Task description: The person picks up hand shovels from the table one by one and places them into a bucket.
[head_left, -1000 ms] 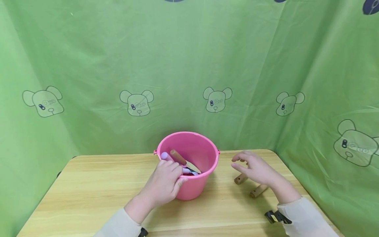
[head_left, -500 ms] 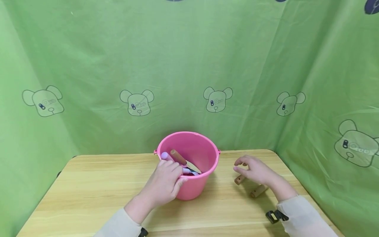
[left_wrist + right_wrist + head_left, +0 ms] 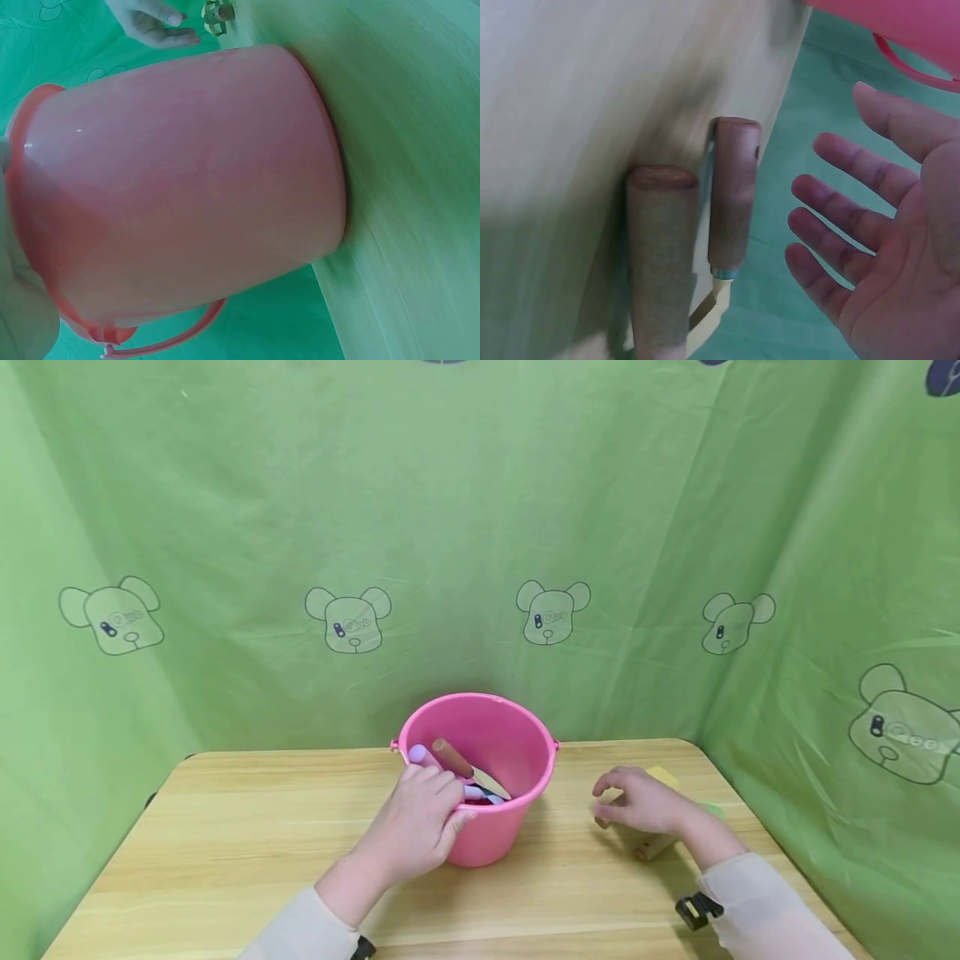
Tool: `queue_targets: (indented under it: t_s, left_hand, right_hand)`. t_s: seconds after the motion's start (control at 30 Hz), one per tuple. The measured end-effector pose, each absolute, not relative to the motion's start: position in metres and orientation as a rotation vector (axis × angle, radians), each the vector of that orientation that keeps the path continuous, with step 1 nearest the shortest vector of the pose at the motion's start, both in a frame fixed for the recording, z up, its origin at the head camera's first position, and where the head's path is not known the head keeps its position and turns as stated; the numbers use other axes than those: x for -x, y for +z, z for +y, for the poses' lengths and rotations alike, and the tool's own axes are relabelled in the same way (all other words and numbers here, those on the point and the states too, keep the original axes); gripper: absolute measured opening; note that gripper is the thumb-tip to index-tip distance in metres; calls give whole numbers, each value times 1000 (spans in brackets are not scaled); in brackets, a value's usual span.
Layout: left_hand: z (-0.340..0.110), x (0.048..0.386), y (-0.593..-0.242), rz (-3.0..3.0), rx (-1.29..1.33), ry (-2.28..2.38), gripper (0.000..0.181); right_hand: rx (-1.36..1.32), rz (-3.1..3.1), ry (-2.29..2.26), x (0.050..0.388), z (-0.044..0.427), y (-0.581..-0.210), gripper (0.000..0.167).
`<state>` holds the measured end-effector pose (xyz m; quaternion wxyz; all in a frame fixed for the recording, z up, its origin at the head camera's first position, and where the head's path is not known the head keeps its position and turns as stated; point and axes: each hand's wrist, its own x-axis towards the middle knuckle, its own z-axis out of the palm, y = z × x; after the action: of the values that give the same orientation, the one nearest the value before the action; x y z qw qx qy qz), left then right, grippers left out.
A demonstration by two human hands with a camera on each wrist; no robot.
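- Head view: A person's left hand (image 3: 411, 818) gripped the near rim of a pink bucket (image 3: 480, 843), fingers over the edge and thumb outside, as it stood upright on the bench (image 3: 262, 827) before a green curtain (image 3: 450, 527). Inside leaned a wooden-handled tool (image 3: 453, 758) and a purple handle (image 3: 420, 754), among other pieces partly hidden.
- Head view, right side: The right hand (image 3: 639, 800), well apart from the left, had dropped lower over two tools on the bench within the last second. A yellow part (image 3: 662, 777) and a green part (image 3: 711, 810) had come into sight beyond it, while the left hand's hold looked unchanged. The shift appeared to put the work on this side at the approach, with nothing yet picked up.
- Left wrist view: The bucket filled most of the scene, its carrying loop (image 3: 199, 326) hanging on the far side. The left hand showed only in part, its fingers out of sight.
- Right wrist view: The right hand's fingers were spread and held nothing. Beside them lay the near wooden handle (image 3: 664, 255) and the far wooden handle (image 3: 735, 195); no contact showed.
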<state>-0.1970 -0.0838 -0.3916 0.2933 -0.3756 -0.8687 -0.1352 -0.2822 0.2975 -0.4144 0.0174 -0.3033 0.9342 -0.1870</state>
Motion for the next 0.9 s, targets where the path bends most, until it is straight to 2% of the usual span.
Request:
queue_targets:
  t_s: [0.23, 0.53, 0.9]
  left_hand:
    - [-84, 196, -391, -2307, 1005, -372, 22]
    - [-84, 198, -391, -2304, 1003, -373, 24]
    - [-83, 198, -393, -2294, 1000, -381, 25]
  right_hand:
    - [913, 2906, -516, 285, 301, -422, 29]
    - [884, 2889, -467, 289, 304, -433, 21]
    - [897, 2959, -272, 289, 302, -441, 29]
